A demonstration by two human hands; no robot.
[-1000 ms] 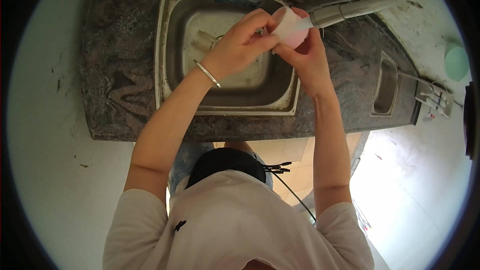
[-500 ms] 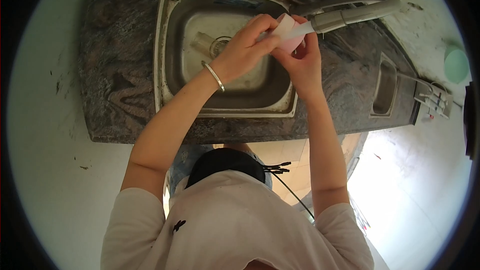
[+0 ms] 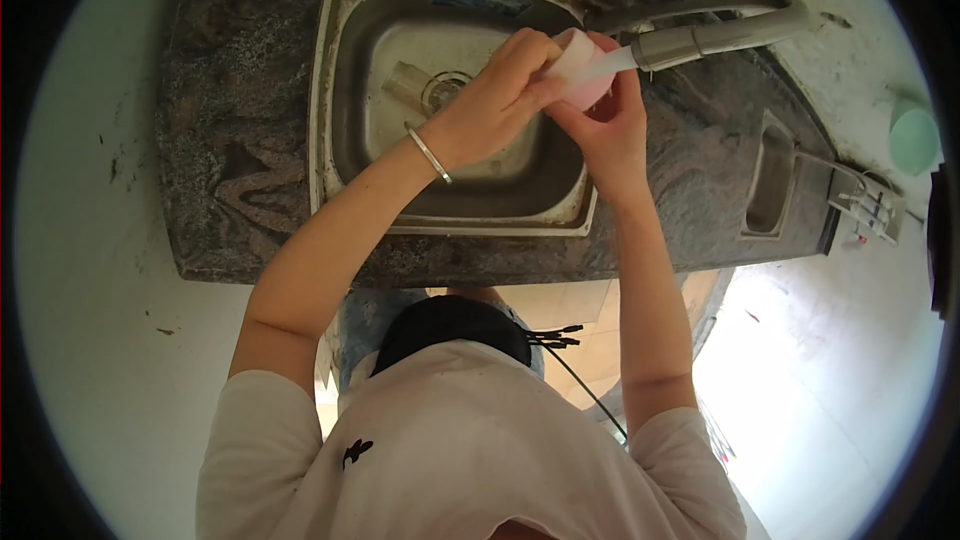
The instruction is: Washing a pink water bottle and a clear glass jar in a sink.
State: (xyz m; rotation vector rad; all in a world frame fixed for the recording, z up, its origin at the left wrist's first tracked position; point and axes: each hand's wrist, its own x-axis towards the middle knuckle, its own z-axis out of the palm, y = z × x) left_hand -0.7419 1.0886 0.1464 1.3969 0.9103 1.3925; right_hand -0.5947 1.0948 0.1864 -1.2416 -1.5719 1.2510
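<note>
Over the right part of the metal sink [image 3: 320, 130], both my hands are closed on a small, pale pink cup-shaped thing [image 3: 592, 92]. My left hand [image 3: 505, 90], with a silver bangle at the wrist, holds it from the left, fingertips at its pale upper part. From the right, my right hand [image 3: 612, 135] wraps round it, several fingers hidden behind. White water pours onto it from the metal faucet [image 3: 690, 43]. Below lies a clear glass-like piece [image 3: 408, 86], close to the round drain [image 3: 447, 92].
A dark marbled counter [image 3: 240, 160] surrounds the sink. To the right are a small second basin [image 3: 768, 180] and a rack with small items [image 3: 870, 208]. A light green round container [image 3: 914, 135] stands at far right. A dark cable [image 3: 590, 390] hangs below.
The pink cup-shaped thing has turned slightly in my hands, showing a rounder side under the stream. Both hands keep their hold and have shifted only a little.
</note>
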